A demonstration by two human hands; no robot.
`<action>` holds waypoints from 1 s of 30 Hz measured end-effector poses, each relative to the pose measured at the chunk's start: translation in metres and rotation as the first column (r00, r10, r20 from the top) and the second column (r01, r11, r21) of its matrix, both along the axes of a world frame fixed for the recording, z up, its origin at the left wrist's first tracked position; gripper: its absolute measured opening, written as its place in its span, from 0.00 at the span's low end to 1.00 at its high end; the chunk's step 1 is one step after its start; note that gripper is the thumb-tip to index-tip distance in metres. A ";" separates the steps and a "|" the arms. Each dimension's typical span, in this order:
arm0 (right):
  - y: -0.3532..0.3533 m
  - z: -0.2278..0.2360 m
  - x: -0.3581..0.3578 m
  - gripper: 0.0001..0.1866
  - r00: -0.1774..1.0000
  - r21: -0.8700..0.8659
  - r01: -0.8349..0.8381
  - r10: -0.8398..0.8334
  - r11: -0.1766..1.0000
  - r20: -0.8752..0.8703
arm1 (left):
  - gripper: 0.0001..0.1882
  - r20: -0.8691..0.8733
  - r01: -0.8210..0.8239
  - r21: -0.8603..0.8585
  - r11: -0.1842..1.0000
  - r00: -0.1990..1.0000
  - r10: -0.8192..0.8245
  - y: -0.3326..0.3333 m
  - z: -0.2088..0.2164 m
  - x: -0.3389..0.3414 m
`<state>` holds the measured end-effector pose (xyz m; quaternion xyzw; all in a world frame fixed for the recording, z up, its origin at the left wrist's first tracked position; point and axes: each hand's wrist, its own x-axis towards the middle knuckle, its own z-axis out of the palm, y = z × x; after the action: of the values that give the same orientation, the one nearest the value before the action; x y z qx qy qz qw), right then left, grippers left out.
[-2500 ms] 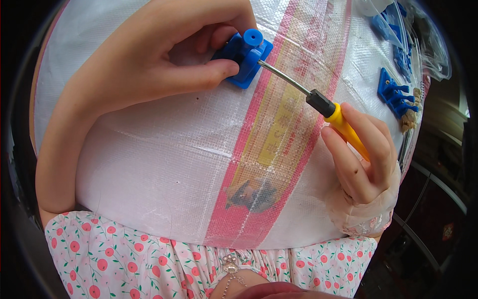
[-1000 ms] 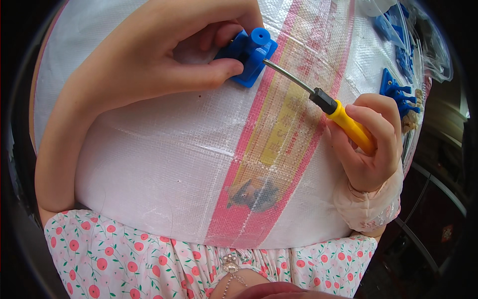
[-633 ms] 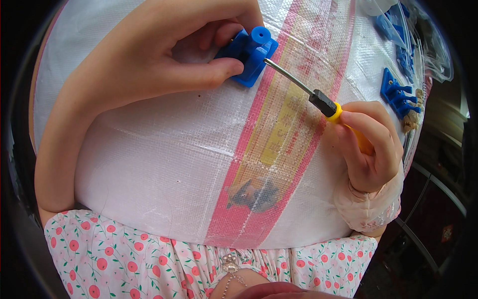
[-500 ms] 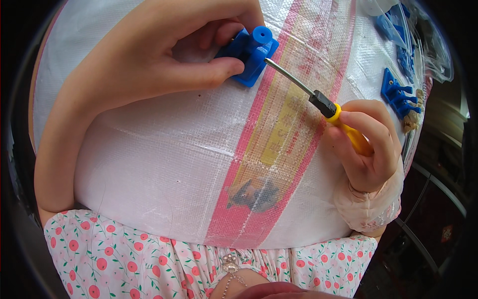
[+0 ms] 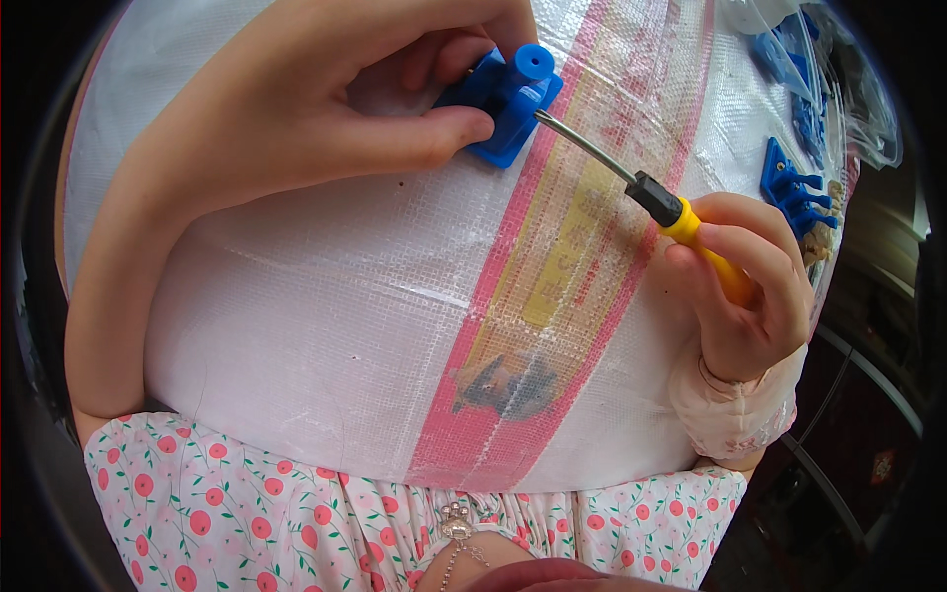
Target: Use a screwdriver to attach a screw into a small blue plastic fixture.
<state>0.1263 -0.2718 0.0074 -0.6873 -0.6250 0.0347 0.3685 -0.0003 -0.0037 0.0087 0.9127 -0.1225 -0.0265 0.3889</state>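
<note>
My left hand [image 5: 395, 109] is closed on a blue plastic part [image 5: 510, 128], which has a flat base and a round post with a small hole in its end. The thumb presses on its near side, and the other fingers are partly hidden behind it. In my right hand [image 5: 755, 281] is a screwdriver [image 5: 681, 219] with a yellow handle, a black collar and a metal shaft. Its tip points at the blue part's right side; whether it touches cannot be told.
A woven white sheet with a pink and yellow printed band [image 5: 523, 286] covers the table. At the right edge lies another blue part with prongs [image 5: 792, 187], beside small beige pieces [image 5: 817, 240]. Clear plastic bags [image 5: 856, 99] and more blue parts [image 5: 809, 123] are at the far right.
Both hands have shifted slightly to the right, carrying the blue part and the screwdriver along. The blue part is also a little farther away. Both grips stay the same.
</note>
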 end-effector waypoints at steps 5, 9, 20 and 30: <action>-0.003 -0.002 0.002 0.15 0.996 -0.010 0.009 -0.010 1.000 -0.085 | 0.15 0.043 0.021 -0.036 0.999 0.999 -0.020 0.003 -0.001 -0.002; 0.001 0.000 0.000 0.17 0.998 -0.040 -0.019 0.017 0.999 -0.057 | 0.15 -0.010 -0.010 0.063 0.998 1.000 0.010 -0.005 0.008 -0.001; -0.005 -0.001 -0.001 0.18 0.994 -0.057 0.028 -0.033 0.998 -0.104 | 0.15 0.048 -0.001 0.045 0.999 0.999 -0.001 0.002 -0.002 -0.001; -0.003 -0.004 0.001 0.16 0.990 0.003 0.005 -0.004 1.000 -0.142 | 0.15 0.061 0.012 0.002 1.000 0.998 -0.012 0.005 -0.008 -0.001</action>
<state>0.1268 -0.2746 0.0031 -0.6838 -0.5958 0.0816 0.4133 -0.0012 0.0008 0.0008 0.9127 -0.1397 -0.0010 0.3840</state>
